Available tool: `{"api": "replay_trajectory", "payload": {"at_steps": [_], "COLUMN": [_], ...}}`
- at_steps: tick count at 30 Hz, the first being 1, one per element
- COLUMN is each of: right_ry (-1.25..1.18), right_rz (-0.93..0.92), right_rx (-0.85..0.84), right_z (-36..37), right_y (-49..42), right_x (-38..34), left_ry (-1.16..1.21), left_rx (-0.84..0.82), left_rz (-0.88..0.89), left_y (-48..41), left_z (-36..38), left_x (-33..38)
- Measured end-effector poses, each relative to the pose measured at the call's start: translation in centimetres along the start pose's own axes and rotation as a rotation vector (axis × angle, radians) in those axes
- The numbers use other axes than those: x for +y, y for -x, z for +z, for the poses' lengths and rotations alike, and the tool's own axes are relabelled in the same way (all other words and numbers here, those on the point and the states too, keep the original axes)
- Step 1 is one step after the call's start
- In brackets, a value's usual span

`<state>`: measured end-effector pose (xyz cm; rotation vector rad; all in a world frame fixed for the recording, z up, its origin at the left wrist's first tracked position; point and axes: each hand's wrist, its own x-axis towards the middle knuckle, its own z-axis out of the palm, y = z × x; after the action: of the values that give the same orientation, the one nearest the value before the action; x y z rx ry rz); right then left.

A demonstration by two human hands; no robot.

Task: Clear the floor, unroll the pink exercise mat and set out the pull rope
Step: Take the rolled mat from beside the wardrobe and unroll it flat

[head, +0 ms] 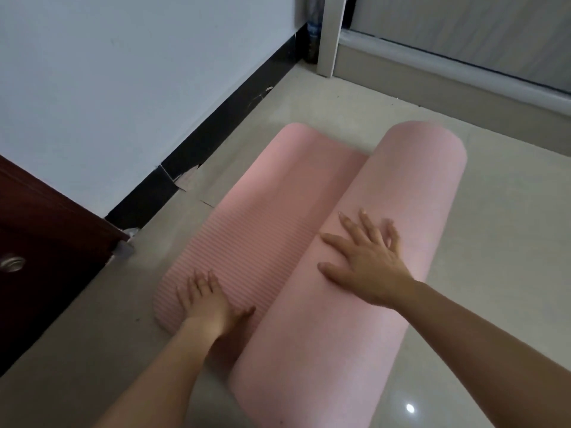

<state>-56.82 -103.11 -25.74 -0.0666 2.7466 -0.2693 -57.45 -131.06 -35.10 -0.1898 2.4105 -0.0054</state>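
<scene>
Pink exercise mat [309, 242]: we find it on the floor, partly unrolled; a short flat stretch lies toward the wall and the greater part is in a thick roll beside it.
Flat stretch [265, 230]: ribbed surface up, its rounded corners showing at the near and far ends, its long free edge nearest the skirting.
Roll [386, 217]: we see a long cylinder with a finely textured outer face, resting on the floor and meeting the flat stretch along one straight seam.
Left hand [210, 304]: we note it palm down on the near end of the flat stretch, fingers spread and flat; the grip is loose, closed on nothing.
Right hand [367, 257]: we note it laid on top of the roll, fingers splayed across the curve; the grip is likewise unclosed, pressing rather than clasping.
Floor [494, 227]: pale glossy tile, with a bright spot of reflected light near the bottom edge.
Wall [123, 72]: plain and light, running diagonally at the left.
Skirting [216, 131]: black strip along the wall foot, chipped and broken in places.
Cabinet [40, 242]: dark red-brown wood at the far left, with a round metal fitting on its face.
Door frame [332, 35]: white upright at the top, with a sliding track running rightward from it.
</scene>
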Motion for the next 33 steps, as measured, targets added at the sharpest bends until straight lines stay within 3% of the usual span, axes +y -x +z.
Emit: {"api": "replay_trajectory", "payload": {"at_steps": [2, 5, 7, 10, 13, 15, 18, 22, 27, 29, 31, 33], "right_ry": [-0.038, -0.047, -0.059, -0.01, -0.129, -0.152, -0.253, -0.177, -0.142, -0.167, -0.238, -0.276], "right_rz": [-0.019, -0.033, -0.03, 0.041, 0.189, 0.246, 0.279, 0.342, 0.581, 0.675, 0.652, 0.503], "right_rx": [0.001, -0.017, -0.032, -0.027, 0.319, 0.469, 0.218, -0.015, -0.087, -0.008, 0.109, 0.115], "right_z": [0.0, -0.4, -0.4, -0.6, -0.5, -0.6, 0.1, 1.1, 1.2, 1.2, 1.1, 1.4], "right_y": [2.5, 7.6, 10.9, 16.6, 20.3, 20.5, 19.5, 21.2, 27.2, 28.7, 29.1, 28.7], "right_x": [2.4, 6.9, 9.6, 13.0, 14.0, 12.9, 10.7, 11.9, 15.3, 15.8, 15.5, 14.3], "left_ry": [0.011, -0.015, 0.022, 0.021, -0.053, -0.128, -0.26, -0.447, -0.492, -0.431, -0.396, -0.446], "left_rx": [0.003, 0.098, 0.072, -0.034, -0.02, 0.02, 0.017, 0.021, -0.059, -0.067, -0.086, -0.149], "left_rz": [0.023, 0.339, 0.502, 0.493, 0.473, 0.597, 0.726, 0.671, 0.552, 0.588, 0.738, 0.845], "left_y": [0.4, 1.5, 2.5, 4.3, 5.3, 6.2, 7.7, 8.9, 10.9, 12.0, 13.4, 14.7], "left_z": [-0.3, 0.7, 2.0, 4.4, 6.4, 7.3, 8.1, 7.5, 6.5, 7.1, 8.4, 9.8], "left_x": [1.2, 4.5, 7.2, 11.2, 13.3, 14.2, 15.0, 16.2, 18.9, 20.3, 22.0, 23.4]}}
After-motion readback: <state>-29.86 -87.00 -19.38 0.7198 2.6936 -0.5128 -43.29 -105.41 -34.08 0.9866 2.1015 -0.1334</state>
